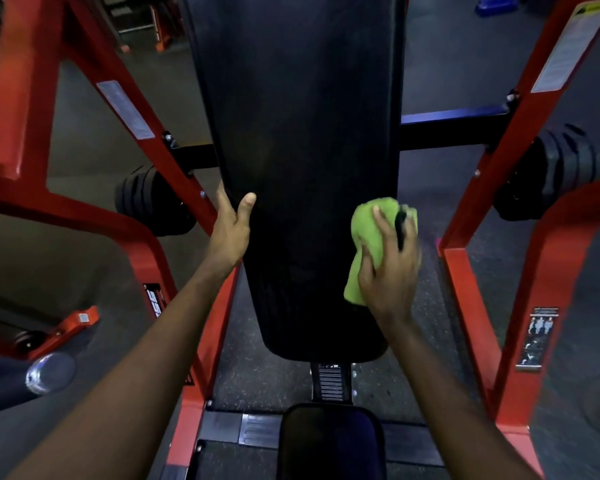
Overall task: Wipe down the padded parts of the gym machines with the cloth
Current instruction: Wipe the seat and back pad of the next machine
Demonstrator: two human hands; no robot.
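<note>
A long black back pad (302, 133) runs down the middle of a red-framed gym machine. A small black seat pad (329, 441) sits below it. My left hand (231, 230) grips the pad's left edge, thumb on the front face and fingers wrapped behind. My right hand (390, 268) presses a bunched green cloth (364, 233) against the pad's lower right edge, with the fingers curled over the cloth. A thin dark object lies between the fingers of that hand; what it is I cannot tell.
Red frame beams (478, 271) stand close on both sides of the pad. Black weight plates (555, 171) hang at right, and another stack of weight plates (146, 202) at left. A chrome bar end (49, 372) pokes out at lower left. Dark rubber flooring lies below.
</note>
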